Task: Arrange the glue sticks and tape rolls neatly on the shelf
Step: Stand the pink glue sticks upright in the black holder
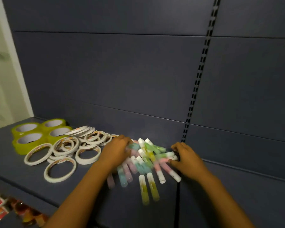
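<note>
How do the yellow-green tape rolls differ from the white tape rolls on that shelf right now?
The yellow-green tape rolls are thick and wide; the white tape rolls are thin, flat rings. The yellow-green ones sit in a tidy block of four at the far left; the white ones lie scattered and overlapping, nearer the left hand. Both kinds rest on the shelf, and neither hand touches them.

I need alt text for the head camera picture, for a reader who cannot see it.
Two bare hands, left hand and right hand, curl around the sides of a loose pile of pastel plastic glue sticks on a dark blue shelf. To the left lie thin white tape rings and four wide yellow-green tape rolls.
</note>
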`<move>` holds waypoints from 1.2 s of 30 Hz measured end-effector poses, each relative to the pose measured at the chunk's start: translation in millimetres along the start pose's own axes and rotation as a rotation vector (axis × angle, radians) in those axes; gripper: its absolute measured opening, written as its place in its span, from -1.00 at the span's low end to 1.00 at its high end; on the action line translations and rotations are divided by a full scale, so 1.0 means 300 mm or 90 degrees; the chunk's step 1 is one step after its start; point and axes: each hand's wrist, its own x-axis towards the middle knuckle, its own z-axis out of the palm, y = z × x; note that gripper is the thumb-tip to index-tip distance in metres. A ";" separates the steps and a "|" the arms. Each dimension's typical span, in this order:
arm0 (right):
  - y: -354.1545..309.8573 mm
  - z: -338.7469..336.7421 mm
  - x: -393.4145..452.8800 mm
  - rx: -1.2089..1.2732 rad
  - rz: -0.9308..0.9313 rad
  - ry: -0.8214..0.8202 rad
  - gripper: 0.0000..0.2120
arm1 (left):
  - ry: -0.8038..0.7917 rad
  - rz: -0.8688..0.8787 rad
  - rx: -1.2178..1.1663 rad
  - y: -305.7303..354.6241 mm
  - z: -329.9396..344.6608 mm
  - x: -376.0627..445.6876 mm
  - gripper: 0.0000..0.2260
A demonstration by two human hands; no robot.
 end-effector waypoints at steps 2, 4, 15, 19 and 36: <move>0.013 -0.009 -0.007 -0.005 0.008 0.006 -0.64 | -0.004 0.001 0.035 -0.031 0.012 0.050 -0.80; 0.019 -0.009 -0.011 -0.010 0.015 0.014 -0.67 | -0.030 0.016 0.077 -0.057 0.029 0.083 -0.80; 0.031 0.025 0.020 -0.012 0.012 0.023 -0.70 | -0.089 0.091 0.159 -0.078 0.068 0.175 -0.88; 0.032 0.031 0.039 -0.017 0.016 0.019 -0.64 | -0.079 0.102 0.173 -0.079 0.069 0.172 -0.90; 0.066 0.046 0.082 -0.077 -0.032 -0.010 -0.80 | 0.112 -0.048 -0.375 -0.102 -0.107 0.114 -0.87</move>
